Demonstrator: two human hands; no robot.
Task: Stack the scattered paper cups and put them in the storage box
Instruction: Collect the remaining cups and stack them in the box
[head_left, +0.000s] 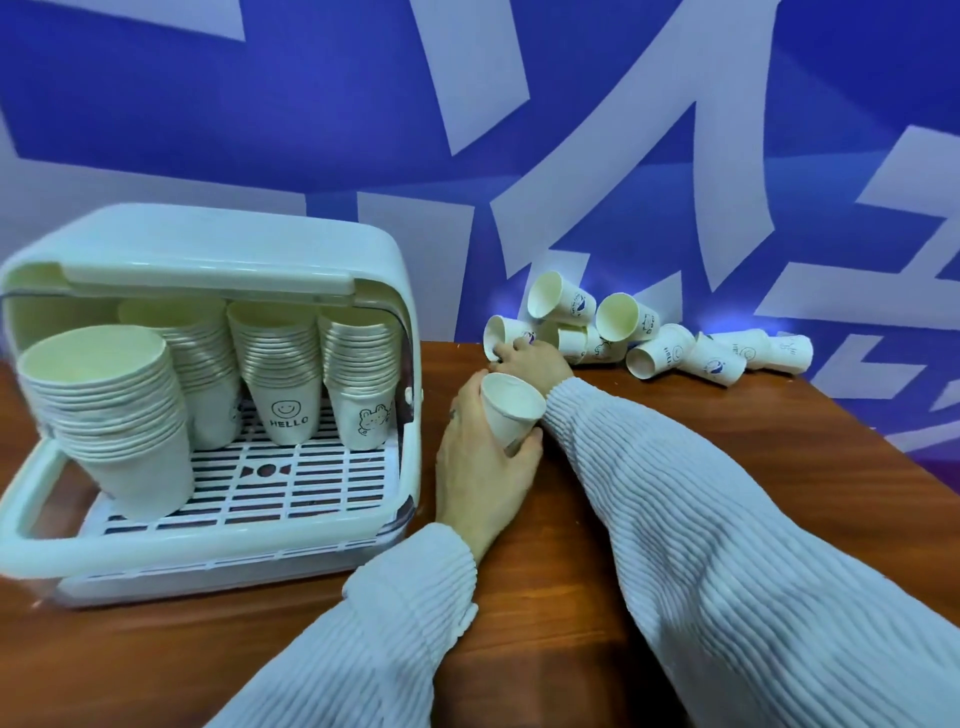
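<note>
Gently: our left hand (480, 467) wraps a light, crushable paper cup (511, 410) by its wall; our right hand (535, 358) seemingly pinches another cup's (501, 335) rim

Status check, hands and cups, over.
Left hand holds a cup. Right hand grasping a cup in the pile. Box open, four stacks inside. Nothing blocking.

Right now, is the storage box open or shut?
Open. The storage box has its front cover raised under the roof, so the four cup stacks on its slotted tray show directly.
</note>
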